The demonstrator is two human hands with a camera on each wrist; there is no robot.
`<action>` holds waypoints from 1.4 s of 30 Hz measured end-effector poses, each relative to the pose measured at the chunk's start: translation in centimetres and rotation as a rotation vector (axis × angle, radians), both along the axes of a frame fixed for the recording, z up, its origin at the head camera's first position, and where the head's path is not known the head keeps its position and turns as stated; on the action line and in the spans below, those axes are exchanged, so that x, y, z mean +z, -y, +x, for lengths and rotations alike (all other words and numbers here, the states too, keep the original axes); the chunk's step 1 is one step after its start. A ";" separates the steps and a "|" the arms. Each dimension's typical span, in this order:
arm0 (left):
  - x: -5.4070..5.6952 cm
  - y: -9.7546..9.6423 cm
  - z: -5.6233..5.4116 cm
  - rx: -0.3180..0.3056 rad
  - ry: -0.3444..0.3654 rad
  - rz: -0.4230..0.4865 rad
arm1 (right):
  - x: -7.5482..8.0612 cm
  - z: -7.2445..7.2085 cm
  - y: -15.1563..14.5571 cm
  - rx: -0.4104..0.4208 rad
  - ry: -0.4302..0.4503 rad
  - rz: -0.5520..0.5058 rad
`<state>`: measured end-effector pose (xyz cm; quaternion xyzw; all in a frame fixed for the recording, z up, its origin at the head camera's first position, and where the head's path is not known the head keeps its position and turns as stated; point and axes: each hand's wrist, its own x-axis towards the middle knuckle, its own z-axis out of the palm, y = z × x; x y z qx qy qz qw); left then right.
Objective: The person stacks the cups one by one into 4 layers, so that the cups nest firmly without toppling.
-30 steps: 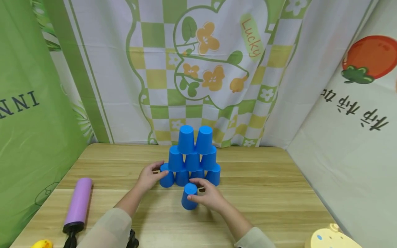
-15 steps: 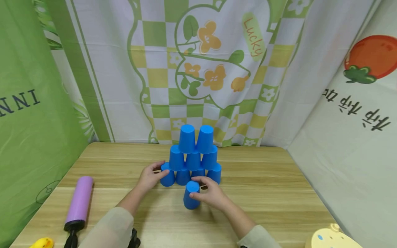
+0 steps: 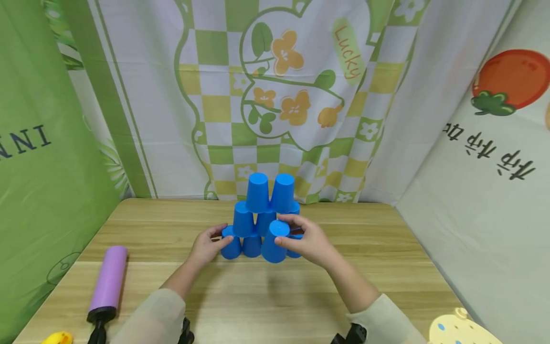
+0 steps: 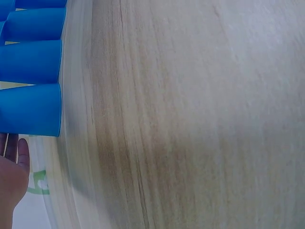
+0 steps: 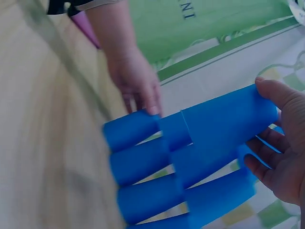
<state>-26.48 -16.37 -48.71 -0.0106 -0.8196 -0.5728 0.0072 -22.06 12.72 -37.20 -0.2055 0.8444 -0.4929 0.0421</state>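
Observation:
Blue cups, all upside down, form a three-row stack (image 3: 258, 193) with two cups on top. My right hand (image 3: 315, 241) grips a loose blue cup (image 3: 274, 246) by its narrow upper end, thumb on one side and fingers on the other. This cup is tilted a little and overlaps the right part of the stack in the head view, hiding some lower cups. My left hand (image 3: 206, 246) holds the bottom row's leftmost cup (image 3: 231, 248) between thumb and fingers. That cup (image 4: 31, 109) stands beside my left fingertips in the left wrist view.
On the table's left lies a purple hand pump (image 3: 109, 277) with a black end. A yellow toy (image 3: 58, 338) is at the front left edge, and a pale yellow spotted object (image 3: 461, 329) at the front right. A patterned curtain (image 3: 279, 95) hangs behind the table.
My right hand has raised the loose cup from in front of the stack, moving it up and slightly right against the stack in view. The left hand stays at the leftmost cup.

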 end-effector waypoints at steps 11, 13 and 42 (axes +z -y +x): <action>-0.1 0.0 -0.1 0.008 0.008 0.004 | 8.3 -1.9 0.0 -0.053 -0.126 -0.004; -0.1 0.0 -0.1 0.013 0.017 0.004 | 9.6 -2.4 0.2 -0.059 -0.133 -0.001; 0.0 0.0 0.0 0.018 0.023 -0.004 | 13.2 -8.5 3.8 -0.141 -0.073 0.033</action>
